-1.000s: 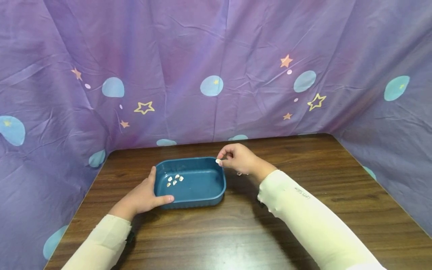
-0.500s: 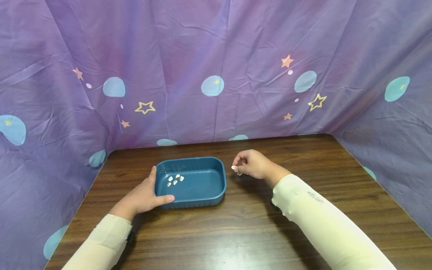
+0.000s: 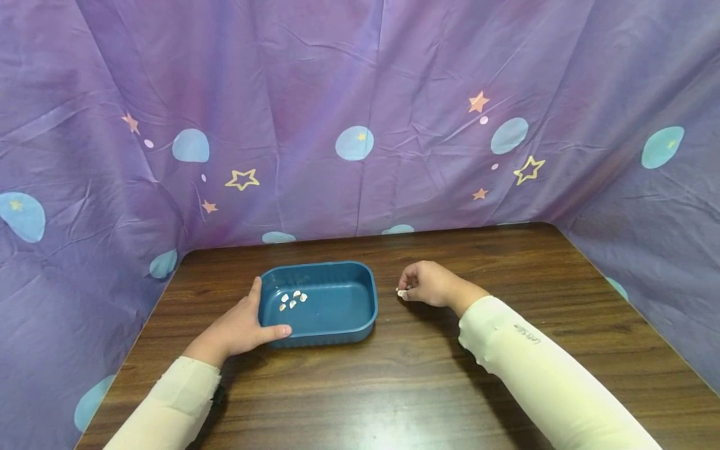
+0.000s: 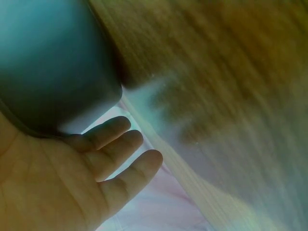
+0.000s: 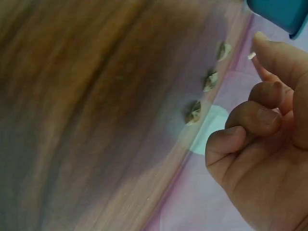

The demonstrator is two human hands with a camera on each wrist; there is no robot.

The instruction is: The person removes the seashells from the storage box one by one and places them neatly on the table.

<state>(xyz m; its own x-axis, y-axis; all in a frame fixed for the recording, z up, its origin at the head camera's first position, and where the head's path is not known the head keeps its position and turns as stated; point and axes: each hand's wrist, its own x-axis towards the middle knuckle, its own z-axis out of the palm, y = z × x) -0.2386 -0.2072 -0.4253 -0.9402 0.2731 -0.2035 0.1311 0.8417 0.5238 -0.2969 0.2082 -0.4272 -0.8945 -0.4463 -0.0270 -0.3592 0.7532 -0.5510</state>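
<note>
Pinching a piece, right hand has backed off the tray; left hand spread there, five pieces inside unchanged.

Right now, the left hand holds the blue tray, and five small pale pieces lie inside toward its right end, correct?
Wrong end: the head view shows the five small pale pieces toward the left end of the blue tray. The left hand does hold the tray.
</note>
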